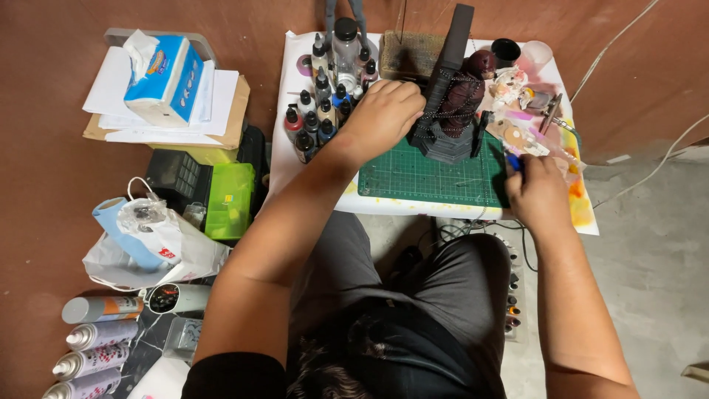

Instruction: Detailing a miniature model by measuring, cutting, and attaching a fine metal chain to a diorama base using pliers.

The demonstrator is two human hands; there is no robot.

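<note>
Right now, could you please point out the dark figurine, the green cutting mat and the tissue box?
dark figurine (452,111): head view, on its dark red torso.
green cutting mat (428,177): head view, on the bare gridded middle.
tissue box (164,74): head view, on its blue top face.

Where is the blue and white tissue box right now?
In the head view, the blue and white tissue box sits at upper left on a stack of white papers, left of the small white table crowded with small paint bottles.
</note>
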